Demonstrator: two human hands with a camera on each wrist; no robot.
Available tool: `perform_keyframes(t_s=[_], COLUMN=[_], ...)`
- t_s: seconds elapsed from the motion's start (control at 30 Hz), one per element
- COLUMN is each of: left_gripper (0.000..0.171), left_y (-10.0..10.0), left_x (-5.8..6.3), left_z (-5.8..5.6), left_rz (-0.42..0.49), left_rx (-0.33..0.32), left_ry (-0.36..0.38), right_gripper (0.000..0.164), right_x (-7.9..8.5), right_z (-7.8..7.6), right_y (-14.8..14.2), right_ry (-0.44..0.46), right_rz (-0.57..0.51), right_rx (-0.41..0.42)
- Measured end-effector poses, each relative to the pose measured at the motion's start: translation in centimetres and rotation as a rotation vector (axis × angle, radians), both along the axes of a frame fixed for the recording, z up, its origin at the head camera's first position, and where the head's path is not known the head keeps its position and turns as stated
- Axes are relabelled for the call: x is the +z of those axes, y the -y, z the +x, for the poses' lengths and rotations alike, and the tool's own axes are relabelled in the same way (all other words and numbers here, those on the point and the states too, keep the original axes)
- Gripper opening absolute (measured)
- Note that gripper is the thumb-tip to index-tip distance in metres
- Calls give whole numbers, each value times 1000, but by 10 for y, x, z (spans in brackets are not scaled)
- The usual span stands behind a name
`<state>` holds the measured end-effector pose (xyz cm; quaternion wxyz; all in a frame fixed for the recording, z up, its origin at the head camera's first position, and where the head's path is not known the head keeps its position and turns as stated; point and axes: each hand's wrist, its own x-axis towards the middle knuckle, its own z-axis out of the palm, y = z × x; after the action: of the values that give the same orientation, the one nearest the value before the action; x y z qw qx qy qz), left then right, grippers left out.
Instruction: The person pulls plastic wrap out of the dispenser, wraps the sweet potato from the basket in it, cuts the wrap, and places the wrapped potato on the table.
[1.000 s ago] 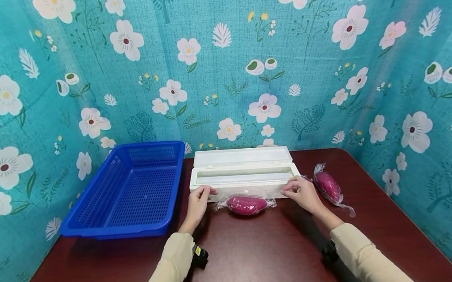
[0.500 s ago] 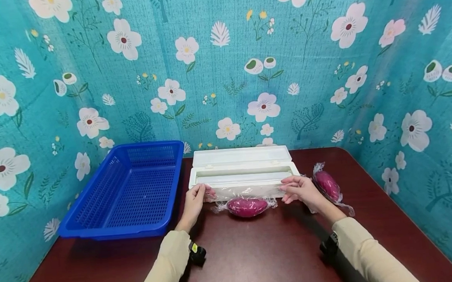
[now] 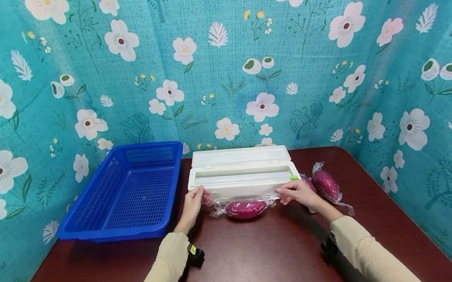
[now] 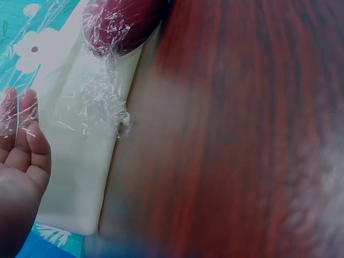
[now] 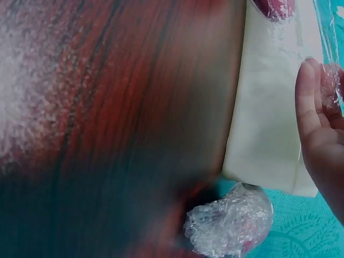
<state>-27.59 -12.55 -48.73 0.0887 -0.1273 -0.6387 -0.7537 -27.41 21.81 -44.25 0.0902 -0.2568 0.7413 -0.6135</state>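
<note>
A white cling film dispenser (image 3: pixel 245 191) lies lengthwise on the table with its lid raised, a roll (image 3: pixel 244 177) inside and a green slider (image 3: pixel 293 177) at its right end. Against its front rests an oval purple-red item (image 3: pixel 245 209) wrapped in clear film, the ends twisted and frayed. My left hand (image 3: pixel 192 204) pinches a thin sheet of cling film (image 4: pixel 24 115) in front of the dispenser's left end. Toward the right end, my right hand (image 3: pixel 298 192) pinches the sheet's other side between thumb and fingers. The sheet stretches over the wrapped item.
To the left stands a blue perforated plastic basket (image 3: pixel 147 194). Right of the dispenser lie two more film-wrapped purple-red items, one (image 3: pixel 327 185) in full sight and one (image 3: pixel 309 182) partly behind my right hand. A floral curtain (image 3: pixel 221 71) borders the dark red table (image 3: pixel 250 257).
Both hands have shifted slightly toward me and down with the film, which now sits nearer the wrapped item. The green slider, hidden before behind my right hand, shows now.
</note>
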Motion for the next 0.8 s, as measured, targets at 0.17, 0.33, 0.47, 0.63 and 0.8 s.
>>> perform_keyframes(t_s=[0.17, 0.33, 0.47, 0.63, 0.8], left_gripper=[44, 54, 56, 32, 15], left_y=[-7, -13, -15, -15, -13], left_x=[27, 42, 47, 51, 56], left_z=[16, 25, 28, 31, 36], left_rz=[-48, -168, -265, -472, -579], left_rx=[12, -25, -112, -199, -320], left_ry=[96, 123, 91, -35, -98], right_gripper=[20, 18, 20, 31, 46], right_x=[1, 0, 10, 23, 13], right_z=[-2, -3, 6, 18, 16], right_y=[6, 10, 17, 22, 16], right_ry=[-85, -120, -139, -206, -314], right_rz=[101, 176, 205, 268, 372], right_rx=[2, 2, -1, 18, 132])
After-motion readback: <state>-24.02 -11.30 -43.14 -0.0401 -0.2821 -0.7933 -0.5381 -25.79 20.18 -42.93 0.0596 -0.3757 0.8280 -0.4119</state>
